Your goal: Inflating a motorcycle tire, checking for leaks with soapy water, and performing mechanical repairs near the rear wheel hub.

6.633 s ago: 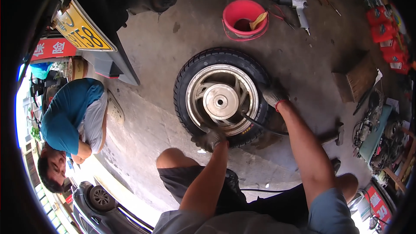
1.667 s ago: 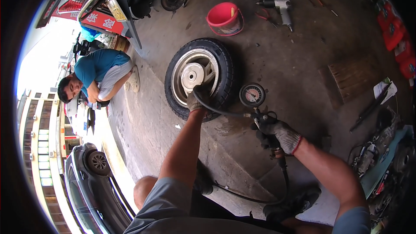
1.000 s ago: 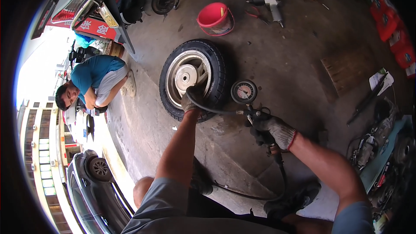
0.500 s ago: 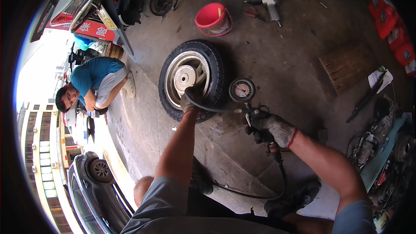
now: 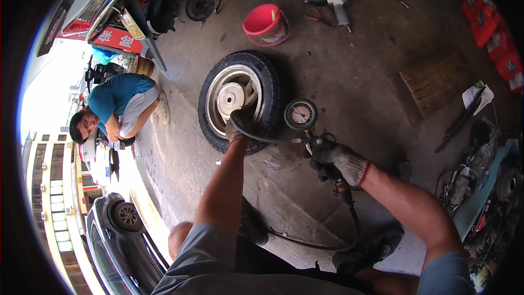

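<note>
- At the near side of the wheel, the gloved left hand is curled around the end of a black hose, its fingertips hidden.
- Right of the wheel and nearer the wearer, the gloved right hand is clamped on an inflator gun.
- Just right of the wheel, a round dial gauge joins that gun.
- The wheel itself, black tyre around a silver rim, rests on the concrete floor.
- Beyond the wheel stands a red bucket; beyond and to the wheel's right lies a pistol-shaped power tool.
- Left of the wheel, another person crouches in a blue top.
</note>
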Action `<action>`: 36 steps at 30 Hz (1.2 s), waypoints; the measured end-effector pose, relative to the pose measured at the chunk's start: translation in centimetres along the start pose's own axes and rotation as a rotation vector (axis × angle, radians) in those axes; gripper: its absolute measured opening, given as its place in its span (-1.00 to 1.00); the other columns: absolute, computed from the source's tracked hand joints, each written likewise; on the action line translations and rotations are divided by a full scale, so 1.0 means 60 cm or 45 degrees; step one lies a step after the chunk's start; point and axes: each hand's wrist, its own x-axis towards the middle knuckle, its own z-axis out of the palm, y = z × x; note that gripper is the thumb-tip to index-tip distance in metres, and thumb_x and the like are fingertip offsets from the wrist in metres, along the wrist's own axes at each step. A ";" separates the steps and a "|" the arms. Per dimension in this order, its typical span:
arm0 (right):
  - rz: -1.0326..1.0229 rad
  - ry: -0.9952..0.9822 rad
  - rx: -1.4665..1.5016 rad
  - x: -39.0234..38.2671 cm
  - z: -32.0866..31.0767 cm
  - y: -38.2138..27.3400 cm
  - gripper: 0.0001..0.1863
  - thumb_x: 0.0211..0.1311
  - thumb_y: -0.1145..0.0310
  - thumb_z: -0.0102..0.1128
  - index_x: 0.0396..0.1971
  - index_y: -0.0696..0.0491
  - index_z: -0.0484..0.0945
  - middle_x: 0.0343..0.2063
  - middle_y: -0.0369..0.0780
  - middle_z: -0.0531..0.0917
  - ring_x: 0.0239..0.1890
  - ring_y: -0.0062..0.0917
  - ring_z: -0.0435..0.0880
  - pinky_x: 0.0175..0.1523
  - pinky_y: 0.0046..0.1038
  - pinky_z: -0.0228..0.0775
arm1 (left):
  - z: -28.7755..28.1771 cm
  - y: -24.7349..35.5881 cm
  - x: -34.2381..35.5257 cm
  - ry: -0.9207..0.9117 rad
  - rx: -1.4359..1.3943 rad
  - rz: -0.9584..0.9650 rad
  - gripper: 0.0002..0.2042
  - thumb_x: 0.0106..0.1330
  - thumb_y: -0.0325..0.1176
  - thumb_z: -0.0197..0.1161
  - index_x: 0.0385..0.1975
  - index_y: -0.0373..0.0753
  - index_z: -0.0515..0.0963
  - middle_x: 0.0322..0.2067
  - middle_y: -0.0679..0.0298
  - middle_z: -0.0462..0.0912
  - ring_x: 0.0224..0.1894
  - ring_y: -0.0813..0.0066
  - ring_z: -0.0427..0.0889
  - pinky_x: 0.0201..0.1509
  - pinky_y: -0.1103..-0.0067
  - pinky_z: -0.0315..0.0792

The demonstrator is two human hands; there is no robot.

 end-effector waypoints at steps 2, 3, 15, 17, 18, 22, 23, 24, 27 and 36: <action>-0.016 -0.016 -0.010 0.001 -0.001 0.000 -0.70 0.27 0.29 0.17 -0.08 0.12 0.49 -0.49 -0.28 0.59 -0.56 -0.61 0.55 -0.42 -0.54 0.45 | 0.003 -0.002 0.002 0.092 0.007 0.163 -0.63 0.26 -0.05 -0.01 -0.26 -0.17 0.65 -0.28 -0.04 0.65 -0.13 -0.03 0.62 -0.09 0.23 0.48; -0.010 0.004 -0.034 0.001 0.000 0.000 -0.70 0.27 0.29 0.16 -0.08 0.12 0.48 -0.49 -0.28 0.59 -0.56 -0.61 0.56 -0.42 -0.54 0.46 | 0.004 -0.002 0.002 0.114 0.006 0.150 -0.63 0.26 -0.05 -0.01 -0.26 -0.17 0.65 -0.28 -0.04 0.65 -0.13 -0.03 0.62 -0.09 0.23 0.48; -0.049 -0.039 -0.050 -0.003 0.004 -0.010 -0.64 0.31 0.29 0.10 0.05 0.09 0.43 -0.22 -0.07 0.66 -0.57 -0.61 0.60 -0.40 -0.57 0.52 | -0.027 0.026 -0.013 -0.031 0.086 0.111 -0.61 0.29 -0.08 -0.05 -0.11 -0.16 0.61 -0.12 0.01 0.63 -0.02 0.02 0.57 0.01 0.29 0.44; -0.034 -0.019 -0.029 -0.002 0.002 -0.008 -0.64 0.30 0.29 0.10 0.06 0.09 0.43 -0.23 -0.09 0.66 -0.57 -0.61 0.60 -0.41 -0.57 0.52 | -0.030 0.030 -0.014 -0.022 0.075 0.104 -0.61 0.29 -0.08 -0.05 -0.12 -0.17 0.61 -0.13 0.01 0.63 -0.03 0.02 0.58 0.00 0.28 0.44; -0.036 -0.006 -0.006 -0.001 0.001 -0.007 -0.63 0.30 0.30 0.10 0.06 0.10 0.43 -0.25 -0.10 0.66 -0.57 -0.61 0.60 -0.41 -0.57 0.52 | -0.030 0.030 -0.014 -0.013 0.063 0.100 -0.61 0.30 -0.08 -0.05 -0.12 -0.17 0.61 -0.14 0.01 0.63 -0.04 0.02 0.58 -0.01 0.28 0.44; -0.006 -0.005 -0.011 0.005 0.004 -0.009 -0.66 0.29 0.31 0.11 0.02 0.10 0.46 -0.30 -0.13 0.66 -0.57 -0.61 0.59 -0.42 -0.57 0.52 | -0.022 0.021 -0.007 0.004 0.082 0.072 -0.65 0.27 -0.09 0.01 -0.20 -0.16 0.63 -0.24 0.01 0.66 -0.12 0.02 0.63 -0.09 0.27 0.51; 0.001 -0.009 -0.003 0.006 0.006 -0.010 -0.68 0.29 0.31 0.11 0.00 0.09 0.47 -0.30 -0.14 0.66 -0.57 -0.61 0.59 -0.42 -0.57 0.52 | -0.019 0.014 -0.007 0.042 0.086 0.061 -0.65 0.27 -0.09 0.01 -0.20 -0.16 0.63 -0.24 0.01 0.66 -0.12 0.02 0.63 -0.09 0.27 0.51; 0.058 0.083 -0.026 0.006 0.008 -0.011 -0.69 0.29 0.31 0.12 -0.02 0.09 0.48 -0.31 -0.15 0.66 -0.57 -0.62 0.59 -0.43 -0.57 0.51 | -0.013 0.011 -0.005 0.050 0.070 0.057 -0.65 0.27 -0.09 0.00 -0.22 -0.17 0.63 -0.24 0.00 0.66 -0.12 0.02 0.63 -0.09 0.26 0.51; -0.005 0.019 -0.010 0.000 0.012 -0.011 -0.70 0.28 0.30 0.13 -0.03 0.08 0.48 -0.31 -0.17 0.66 -0.56 -0.64 0.59 -0.47 -0.57 0.49 | 0.001 -0.005 -0.007 0.146 0.112 -0.047 -0.67 0.27 -0.12 0.03 -0.21 -0.18 0.64 -0.23 0.02 0.66 -0.12 0.03 0.64 -0.09 0.26 0.51; -0.009 0.057 -0.003 -0.003 0.010 -0.008 -0.69 0.31 0.29 0.11 0.00 0.07 0.48 -0.28 -0.16 0.66 -0.56 -0.64 0.60 -0.47 -0.58 0.50 | 0.000 0.005 -0.003 0.112 0.045 0.120 -0.65 0.26 -0.09 0.01 -0.27 -0.19 0.65 -0.28 -0.02 0.66 -0.15 0.02 0.64 -0.15 0.23 0.52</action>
